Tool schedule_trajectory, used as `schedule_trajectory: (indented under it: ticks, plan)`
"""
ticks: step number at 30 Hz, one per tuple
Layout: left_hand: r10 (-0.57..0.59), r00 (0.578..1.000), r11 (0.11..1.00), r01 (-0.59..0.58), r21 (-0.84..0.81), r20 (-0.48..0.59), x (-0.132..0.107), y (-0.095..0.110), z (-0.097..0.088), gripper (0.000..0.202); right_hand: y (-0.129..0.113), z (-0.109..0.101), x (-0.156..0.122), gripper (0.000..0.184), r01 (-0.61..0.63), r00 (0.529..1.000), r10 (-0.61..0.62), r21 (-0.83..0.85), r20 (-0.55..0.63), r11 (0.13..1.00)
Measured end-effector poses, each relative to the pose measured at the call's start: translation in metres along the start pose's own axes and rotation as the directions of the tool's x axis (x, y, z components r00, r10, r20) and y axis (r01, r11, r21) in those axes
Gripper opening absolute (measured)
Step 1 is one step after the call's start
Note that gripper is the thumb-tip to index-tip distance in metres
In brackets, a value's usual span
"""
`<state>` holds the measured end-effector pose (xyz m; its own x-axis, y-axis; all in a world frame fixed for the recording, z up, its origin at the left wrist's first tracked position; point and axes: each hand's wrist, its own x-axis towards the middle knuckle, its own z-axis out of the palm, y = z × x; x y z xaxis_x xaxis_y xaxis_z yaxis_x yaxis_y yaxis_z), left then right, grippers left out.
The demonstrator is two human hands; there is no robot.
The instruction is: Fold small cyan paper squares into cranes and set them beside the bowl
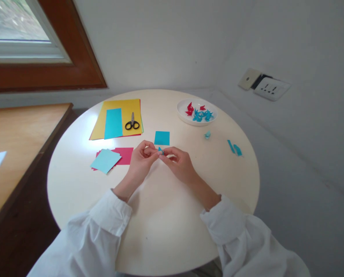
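Observation:
My left hand [141, 157] and my right hand [179, 163] meet over the middle of the round white table [160, 227]. Both pinch one small folded piece of blue paper [160, 149] between their fingertips; most of it is hidden by the fingers. A blue paper square [161, 137] lies flat just beyond the hands. A white plate [186, 117] at the far right holds several small folded red and blue paper shapes [198, 113].
Black scissors [132, 123] rest on a yellow sheet [130, 109] with a blue strip [113, 123]. A light blue square [106, 161] overlaps a red sheet [126, 155]. Blue scraps [234, 148] and a tiny folded piece [207, 134] lie right. A wooden ledge [18, 146] runs left.

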<state>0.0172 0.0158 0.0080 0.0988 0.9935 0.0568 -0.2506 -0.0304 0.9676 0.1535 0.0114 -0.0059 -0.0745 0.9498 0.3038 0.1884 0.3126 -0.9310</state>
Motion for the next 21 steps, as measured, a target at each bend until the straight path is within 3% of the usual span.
schedule_trajectory:
  ticks: [7,12,18,21]
  plan:
    - [-0.056,0.998,0.998,0.056,0.011,-0.020,0.001,-0.005,-0.001,0.030,0.001,-0.004,0.000,0.013,0.089,0.996,-0.090,-0.094,-0.004,0.992]
    - [-0.040,0.999,0.993,0.039,0.110,0.009,0.003,-0.003,-0.002,0.017,0.002,-0.004,0.001,0.012,0.140,0.990,-0.140,-0.179,0.011,0.974]
    - [0.026,0.988,0.997,-0.013,0.082,-0.151,0.002,-0.008,0.001,0.014,-0.001,0.001,-0.002,0.011,0.102,0.983,-0.136,-0.245,-0.126,0.964]
    - [0.018,0.982,0.999,-0.009,0.048,-0.191,0.002,-0.011,0.003,0.013,-0.002,0.004,-0.003,0.011,0.118,0.985,-0.145,-0.255,-0.090,0.960]
